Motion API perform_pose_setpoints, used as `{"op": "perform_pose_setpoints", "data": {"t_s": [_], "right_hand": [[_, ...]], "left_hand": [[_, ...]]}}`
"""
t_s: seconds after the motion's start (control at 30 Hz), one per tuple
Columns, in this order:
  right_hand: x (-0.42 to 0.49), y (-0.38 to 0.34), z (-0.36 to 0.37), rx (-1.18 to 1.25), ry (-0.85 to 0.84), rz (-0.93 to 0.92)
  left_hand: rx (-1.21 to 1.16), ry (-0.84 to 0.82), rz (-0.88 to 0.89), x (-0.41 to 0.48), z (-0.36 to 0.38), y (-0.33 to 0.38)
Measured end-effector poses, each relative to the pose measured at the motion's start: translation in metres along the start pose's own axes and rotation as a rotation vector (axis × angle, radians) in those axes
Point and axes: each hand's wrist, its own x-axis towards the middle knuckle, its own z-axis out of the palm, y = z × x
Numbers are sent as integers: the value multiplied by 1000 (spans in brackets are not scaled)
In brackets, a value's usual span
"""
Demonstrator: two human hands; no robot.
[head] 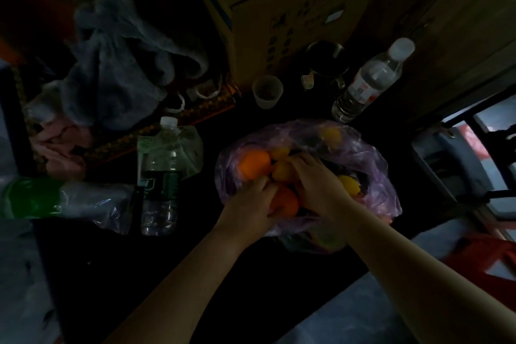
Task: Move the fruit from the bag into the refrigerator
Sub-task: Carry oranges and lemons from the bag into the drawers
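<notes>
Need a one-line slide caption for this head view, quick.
Both hands, left hand and right hand, reach among oranges in a purple plastic bag on a dark, cluttered table.

Both my hands reach into the purple plastic bag (371, 165) on the dark table (111, 274): my left hand (251, 204) cups an orange (284, 202), my right hand (315, 181) touches a smaller yellow-orange fruit (282, 172) beside it.
</notes>
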Motion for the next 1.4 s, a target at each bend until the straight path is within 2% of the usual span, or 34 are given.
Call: {"op": "perform_pose_setpoints", "data": {"t_s": [0.43, 0.63, 0.83, 1.07, 1.2, 1.4], "right_hand": [[9, 1, 9, 68, -21, 27], [-5, -2, -1, 92, 66, 33], [-42, -16, -44, 99, 181, 103], [-108, -24, -81, 150, 460, 133], [-157, -24, -94, 150, 629, 183], [-251, -34, -98, 116, 853, 326]], "left_hand": [[-29, -6, 41, 4, -1, 2], [-56, 46, 45, -4, -7, 3], [-57, 133, 63, -15, -37, 21], [-73, 146, 189, -19, -70, 57], [-101, 223, 340, -26, -74, 97], [-212, 219, 600, -50, -59, 157]]}}
